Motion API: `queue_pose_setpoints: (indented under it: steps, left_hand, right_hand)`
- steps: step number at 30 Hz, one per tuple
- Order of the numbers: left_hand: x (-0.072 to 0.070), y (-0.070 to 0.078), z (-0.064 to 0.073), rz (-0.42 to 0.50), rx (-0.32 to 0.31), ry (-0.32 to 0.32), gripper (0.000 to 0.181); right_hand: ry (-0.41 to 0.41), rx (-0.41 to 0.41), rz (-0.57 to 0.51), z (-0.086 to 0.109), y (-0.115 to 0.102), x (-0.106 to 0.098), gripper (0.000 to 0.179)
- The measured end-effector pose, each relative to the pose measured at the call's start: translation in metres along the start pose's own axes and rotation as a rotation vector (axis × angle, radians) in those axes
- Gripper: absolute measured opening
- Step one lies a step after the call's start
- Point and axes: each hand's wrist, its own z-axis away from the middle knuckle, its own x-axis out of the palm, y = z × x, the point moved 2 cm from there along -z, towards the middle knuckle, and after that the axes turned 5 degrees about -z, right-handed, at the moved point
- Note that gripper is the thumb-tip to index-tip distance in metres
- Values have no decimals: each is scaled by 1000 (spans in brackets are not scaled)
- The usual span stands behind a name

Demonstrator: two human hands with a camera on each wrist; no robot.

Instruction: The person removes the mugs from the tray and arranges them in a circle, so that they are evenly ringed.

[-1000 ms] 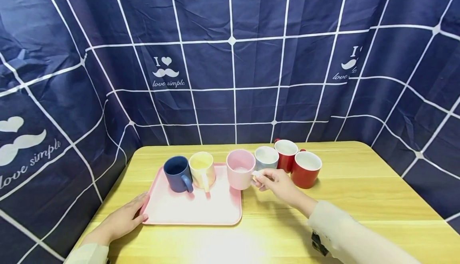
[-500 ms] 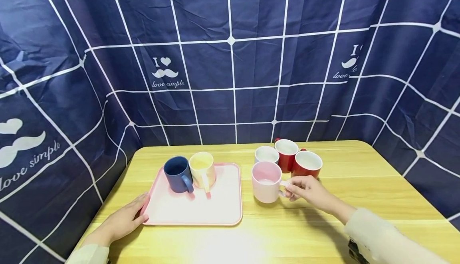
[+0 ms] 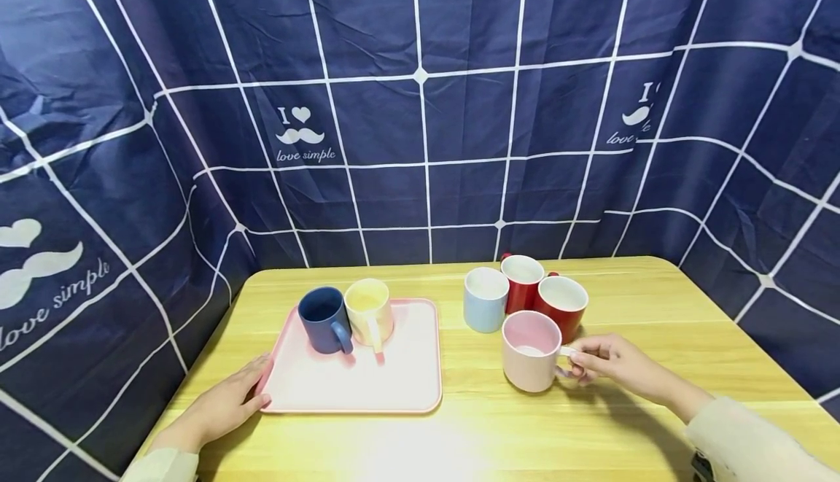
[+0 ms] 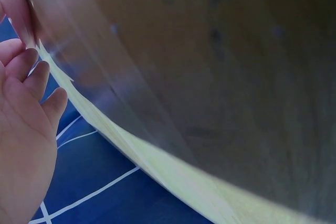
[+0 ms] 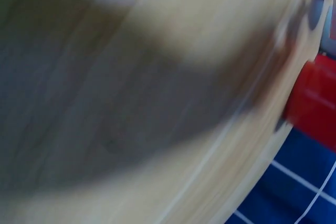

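Note:
My right hand [image 3: 607, 359] pinches the handle of a pink mug [image 3: 530, 362], which is upright over the wooden table, right of the tray. Whether its base touches the table is hard to tell. Fingers fairly straight, my left hand [image 3: 226, 398] rests against the left edge of a pink tray [image 3: 354, 393]; the left wrist view shows this left hand [image 4: 26, 114] from its palm side. On the tray, a dark blue mug [image 3: 324, 321] and a cream-yellow mug [image 3: 370, 314] stand side by side, handles toward me. The right wrist view shows neither the right hand nor the pink mug clearly.
Behind the pink mug, a light blue mug [image 3: 485, 303] and two red mugs, one farther back [image 3: 520, 292] and one to the right [image 3: 558, 321], stand close together on the table [image 3: 663, 321]. A dark blue checked cloth [image 3: 472, 117] hangs around the table.
My right hand has carried the pink mug from over the tray's right edge rightward and nearer to me, in front of the red mugs. My left hand and the tray have stayed put.

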Motion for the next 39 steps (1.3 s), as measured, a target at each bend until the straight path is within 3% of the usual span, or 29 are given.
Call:
queue_pose_setpoints:
  steps: [16,39]
  left_hand:
    - [0,1,0,7,-3,-7,61]
    - [-2,2,-1,13,-23,-30,61]
  right_hand:
    - [20,45,-123,31,19,-30,19]
    - [-13,36,-225,41,30,-43,30]
